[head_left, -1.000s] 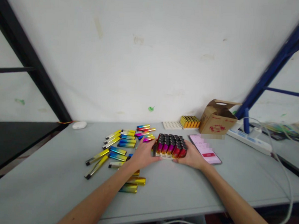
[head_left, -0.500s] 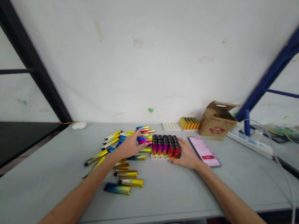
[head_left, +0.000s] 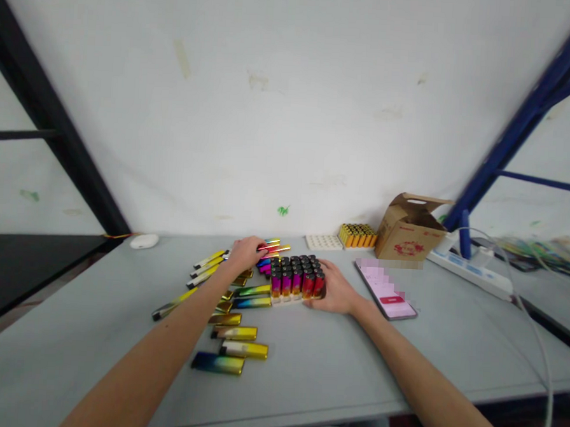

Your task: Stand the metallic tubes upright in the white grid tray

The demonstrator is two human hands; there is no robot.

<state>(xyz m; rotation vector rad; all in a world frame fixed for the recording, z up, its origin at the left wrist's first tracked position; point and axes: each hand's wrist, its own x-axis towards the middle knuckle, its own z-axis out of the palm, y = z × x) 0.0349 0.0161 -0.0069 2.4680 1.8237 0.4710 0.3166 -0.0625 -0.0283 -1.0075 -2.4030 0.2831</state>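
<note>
My right hand (head_left: 334, 289) grips the right side of a shallow white tray (head_left: 286, 299), with the thumb low at the front. Packed upright in it are several lighters (head_left: 298, 281) with black tops and purple or red metallic bodies. My left hand (head_left: 245, 255) reaches over a loose spread of lighters left of the tray. Its fingers curl down together beside red and blue metallic lighters (head_left: 276, 249); whatever is between the fingertips is hidden. Yellow, blue and brown metallic lighters (head_left: 244, 349) lie flat nearer me, partly behind my left forearm.
At the back stand a white holed tray (head_left: 323, 242) and a tray of yellow-orange lighter-like pieces (head_left: 358, 236). An open cardboard box (head_left: 410, 236) is beside them. A phone (head_left: 386, 289) lies right of my hand, with a power strip (head_left: 473, 274) and cable beyond.
My left hand has moved left and up over the loose lighters, its fingers now drawn together. The filled tray has shifted slightly left and turned a little, with my right hand still on it.
</note>
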